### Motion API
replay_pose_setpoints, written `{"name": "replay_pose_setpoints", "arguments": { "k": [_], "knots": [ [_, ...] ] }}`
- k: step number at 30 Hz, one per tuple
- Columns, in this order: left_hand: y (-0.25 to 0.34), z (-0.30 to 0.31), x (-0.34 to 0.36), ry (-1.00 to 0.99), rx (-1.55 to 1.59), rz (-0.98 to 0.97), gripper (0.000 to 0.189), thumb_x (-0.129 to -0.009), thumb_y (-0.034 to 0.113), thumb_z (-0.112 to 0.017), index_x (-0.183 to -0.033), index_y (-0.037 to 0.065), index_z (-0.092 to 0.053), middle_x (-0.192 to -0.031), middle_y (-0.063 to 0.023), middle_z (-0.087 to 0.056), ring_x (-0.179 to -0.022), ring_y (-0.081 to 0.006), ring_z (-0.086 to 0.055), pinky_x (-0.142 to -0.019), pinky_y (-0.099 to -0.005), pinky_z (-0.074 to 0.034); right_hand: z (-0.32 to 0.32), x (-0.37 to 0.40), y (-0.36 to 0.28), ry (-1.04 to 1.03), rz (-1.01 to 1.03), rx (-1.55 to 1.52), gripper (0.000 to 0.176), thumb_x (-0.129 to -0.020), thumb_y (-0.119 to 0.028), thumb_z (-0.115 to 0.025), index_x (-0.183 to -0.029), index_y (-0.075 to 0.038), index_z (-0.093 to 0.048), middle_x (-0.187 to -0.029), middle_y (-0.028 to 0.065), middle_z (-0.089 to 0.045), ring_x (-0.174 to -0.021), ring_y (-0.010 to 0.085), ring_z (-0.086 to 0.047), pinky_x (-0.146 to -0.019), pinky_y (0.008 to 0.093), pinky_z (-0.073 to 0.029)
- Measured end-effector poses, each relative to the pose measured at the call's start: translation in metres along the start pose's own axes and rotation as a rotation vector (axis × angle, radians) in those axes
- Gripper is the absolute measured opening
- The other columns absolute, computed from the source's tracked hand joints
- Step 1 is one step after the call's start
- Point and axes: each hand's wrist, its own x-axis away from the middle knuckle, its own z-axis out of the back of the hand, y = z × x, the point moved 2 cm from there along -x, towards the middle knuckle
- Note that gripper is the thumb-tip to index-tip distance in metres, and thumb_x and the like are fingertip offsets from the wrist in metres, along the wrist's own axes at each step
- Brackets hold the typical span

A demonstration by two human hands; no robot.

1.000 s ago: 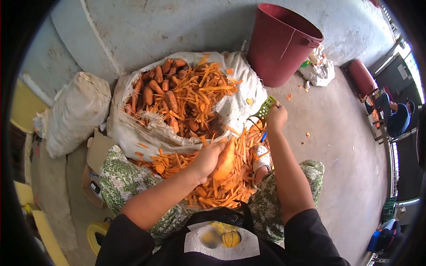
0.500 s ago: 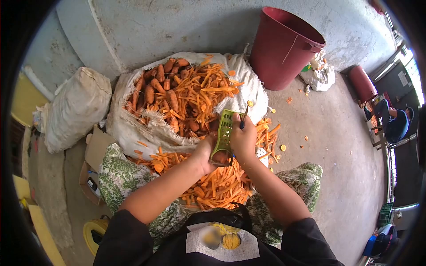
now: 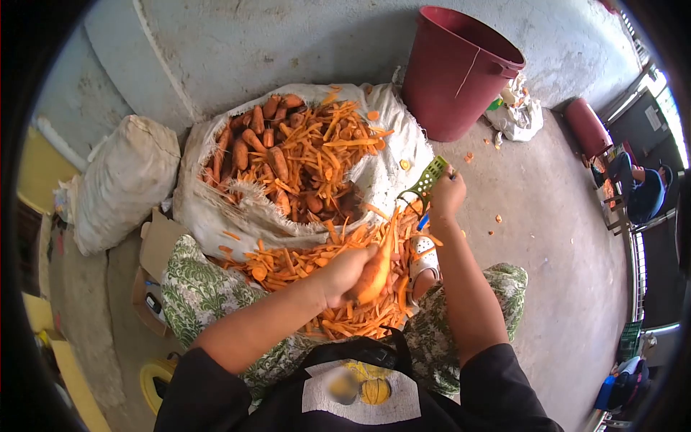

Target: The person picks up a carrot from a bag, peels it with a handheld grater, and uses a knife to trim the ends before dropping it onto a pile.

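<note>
Carrot [image 3: 376, 268] is sitting gripped in the left hand [image 3: 344, 272] over the peelings [image 3: 360, 309]. The right hand [image 3: 448, 193], clutching the green peeler [image 3: 429, 175], is swinging away, ending a stroke.

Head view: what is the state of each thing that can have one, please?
Carrot, looks peeled, held in left hand.
Peeler, held in right hand, apart from carrot.
Sack, open, holding carrots and peelings.
Side sack, bulging, mouth unseen.
Bucket, upright, no lid.

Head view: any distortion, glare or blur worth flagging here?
Head view: heavy fisheye bending with black corners; even daylight, soft shadows; far-right edge blown out; peeled orange carrot in the left hand and green plastic peeler in the right hand look sharp.
</note>
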Motion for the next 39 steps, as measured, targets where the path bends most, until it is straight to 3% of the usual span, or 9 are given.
{"name": "replay_pose_setpoints", "arguments": {
  "k": [4, 8, 9, 12, 18, 20, 23, 30, 39],
  "knots": [
    [0.007, 0.023, -0.014, 0.014, 0.129, -0.026, 0.035, -0.093, 0.03, -0.031, -0.107, 0.002, -0.048, -0.088, -0.0078, -0.055, -0.069, -0.0187, -0.057, -0.059, -0.0315, -0.051, 0.019, 0.032, -0.056, -0.209, -0.324, -0.291, 0.032, -0.091, -0.027, -0.042, -0.081, 0.001, -0.054, -0.059, 0.0058, -0.052, -0.049, 0.0108, -0.043, -0.045, 0.0292, -0.036],
    [0.011, 0.03, -0.017, 0.157, 0.207, -0.044, 0.032, -0.091, 0.03, -0.031, -0.098, 0.006, -0.051, -0.081, -0.0061, -0.056, -0.068, -0.0177, -0.057, -0.047, -0.031, -0.047, 0.026, 0.085, -0.096, -0.428, -0.168, -0.282, 0.032, -0.091, -0.027, -0.041, -0.081, 0.0, -0.054, -0.06, 0.0068, -0.053, -0.049, 0.0115, -0.044, -0.044, 0.0296, -0.037],
    [0.013, 0.031, -0.018, 0.158, 0.206, -0.023, 0.031, -0.09, 0.029, -0.031, -0.096, 0.007, -0.051, -0.08, -0.0056, -0.057, -0.066, -0.0172, -0.057, -0.047, -0.0303, -0.047, 0.023, 0.093, -0.093, -0.46, -0.154, -0.248, 0.031, -0.09, -0.028, -0.045, -0.076, -0.002, -0.055, -0.056, -0.0012, -0.046, -0.049, 0.0074, -0.037, -0.046, 0.0255, -0.033],
    [0.011, 0.029, -0.025, 0.089, 0.32, -0.081, 0.029, -0.09, 0.029, -0.03, -0.092, 0.008, -0.05, -0.075, -0.0045, -0.057, -0.06, -0.0161, -0.056, -0.044, -0.0293, -0.045, 0.016, 0.109, -0.084, -0.405, 0.113, -0.122, 0.031, -0.09, -0.026, -0.045, -0.077, 0.002, -0.054, -0.053, 0.0044, -0.045, -0.048, 0.0106, -0.038, -0.045, 0.0278, -0.034],
    [0.011, 0.034, -0.024, 0.097, 0.138, -0.071, 0.028, -0.091, 0.027, -0.028, -0.094, 0.007, -0.048, -0.072, -0.0071, -0.057, -0.055, -0.0158, -0.056, -0.035, -0.0282, -0.043, 0.01, 0.098, -0.072, -0.344, 0.122, 0.018, 0.033, -0.089, -0.026, -0.046, -0.08, 0.004, -0.055, -0.055, 0.0098, -0.05, -0.048, 0.0153, -0.04, -0.048, 0.032, -0.036],
    [0.002, 0.032, -0.023, -0.029, 0.054, -0.008, 0.033, -0.093, 0.031, -0.026, -0.094, 0.006, -0.047, -0.073, -0.0093, -0.056, -0.056, -0.0161, -0.056, -0.034, -0.0277, -0.042, 0.007, 0.062, -0.053, -0.299, -0.099, -0.025, 0.034, -0.089, -0.027, -0.045, -0.081, 0.004, -0.056, -0.056, 0.01, -0.051, -0.049, 0.0181, -0.042, -0.05, 0.0339, -0.038],
    [-0.006, 0.02, -0.008, 0.005, 0.036, 0.035, 0.037, -0.093, 0.036, -0.027, -0.096, 0.005, -0.046, -0.074, -0.0108, -0.057, -0.059, -0.0175, -0.058, -0.037, -0.0295, -0.045, 0.003, 0.012, -0.013, -0.057, -0.023, 0.145, 0.036, -0.089, -0.029, -0.045, -0.081, 0.004, -0.057, -0.056, 0.0093, -0.051, -0.048, 0.0175, -0.042, -0.05, 0.033, -0.037],
    [0.02, 0.021, -0.013, 0.17, 0.175, -0.03, 0.033, -0.091, 0.037, -0.032, -0.093, 0.009, -0.05, -0.073, -0.0055, -0.057, -0.064, -0.0174, -0.059, -0.042, -0.0308, -0.044, 0.012, 0.069, -0.079, -0.359, -0.128, -0.27, 0.036, -0.091, -0.029, -0.042, -0.079, 0.003, -0.051, -0.058, 0.0114, -0.053, -0.047, 0.0151, -0.048, -0.046, 0.031, -0.039],
    [0.019, 0.028, -0.022, 0.188, 0.36, -0.098, 0.026, -0.09, 0.027, -0.03, -0.091, 0.009, -0.049, -0.074, -0.0054, -0.057, -0.06, -0.0157, -0.056, -0.041, -0.0283, -0.043, 0.011, 0.103, -0.084, -0.415, 0.058, 0.047, 0.032, -0.089, -0.025, -0.046, -0.078, 0.004, -0.053, -0.058, 0.0151, -0.052, -0.05, 0.0196, -0.044, -0.05, 0.0332, -0.038]
  ]
}}
